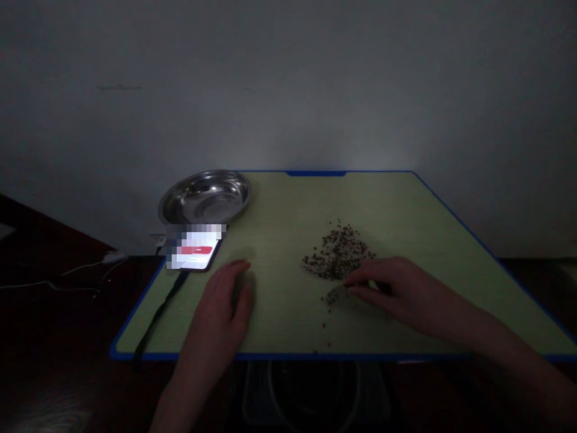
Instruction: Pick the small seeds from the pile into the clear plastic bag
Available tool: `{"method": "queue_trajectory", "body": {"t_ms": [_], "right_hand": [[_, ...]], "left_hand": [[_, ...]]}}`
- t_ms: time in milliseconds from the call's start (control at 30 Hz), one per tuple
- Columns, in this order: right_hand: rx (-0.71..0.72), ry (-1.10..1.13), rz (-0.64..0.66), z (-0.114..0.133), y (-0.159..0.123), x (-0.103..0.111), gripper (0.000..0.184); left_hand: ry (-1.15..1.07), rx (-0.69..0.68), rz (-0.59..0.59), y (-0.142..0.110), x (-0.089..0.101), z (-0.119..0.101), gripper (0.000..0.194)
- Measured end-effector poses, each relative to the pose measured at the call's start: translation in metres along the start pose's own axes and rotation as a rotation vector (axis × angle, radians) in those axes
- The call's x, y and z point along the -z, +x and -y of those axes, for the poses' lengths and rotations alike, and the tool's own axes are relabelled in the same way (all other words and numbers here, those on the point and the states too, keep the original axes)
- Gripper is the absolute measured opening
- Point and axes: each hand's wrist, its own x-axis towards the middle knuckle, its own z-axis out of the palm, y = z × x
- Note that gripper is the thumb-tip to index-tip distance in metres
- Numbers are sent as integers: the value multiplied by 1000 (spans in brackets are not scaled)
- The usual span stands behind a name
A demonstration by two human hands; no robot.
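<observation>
A loose pile of small dark and pale grains [338, 251], perhaps beans or seeds mixed with rice, lies right of the middle of the pale green tabletop [279, 222]. My right hand [396, 285] is at the pile's near edge, its thumb and index finger pinched together low over a thin spread of grains. Anything between those fingertips is too small and dark to make out. A few dark grains are scattered toward the table's near edge. My left hand [225, 304] rests left of the pile, thumb and fingers apart, holding nothing.
A shiny metal bowl [211, 198] stands at the back left corner. In front of it lies a phone [198, 255] with a lit screen and a dark strap [157, 316]. Below the near edge sits a round pot [314, 397]. The wall [288, 90] rises behind the table.
</observation>
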Motion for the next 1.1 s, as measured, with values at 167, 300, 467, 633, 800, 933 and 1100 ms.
{"method": "queue_trajectory", "body": {"t_ms": [167,300,467,633,800,933,1100], "right_hand": [[-6,17,5,0,-1,3,21],[-14,38,5,-4,-8,2,22],[-19,59,3,-7,-8,-2,23],[-41,72,-31,-10,-5,-7,24],[-58,92,-57,-11,-7,-5,24],[-35,90,-47,-8,-7,-5,24],[2,104,-23,-3,0,-17,21]], "left_hand": [[11,-1,7,0,0,0,31],[13,-2,9,0,0,0,32],[6,10,17,1,1,-3,33],[9,13,19,1,1,-3,32],[8,8,21,0,0,-2,32],[18,2,19,1,-1,-1,31],[18,-5,24,1,1,-3,31]]}}
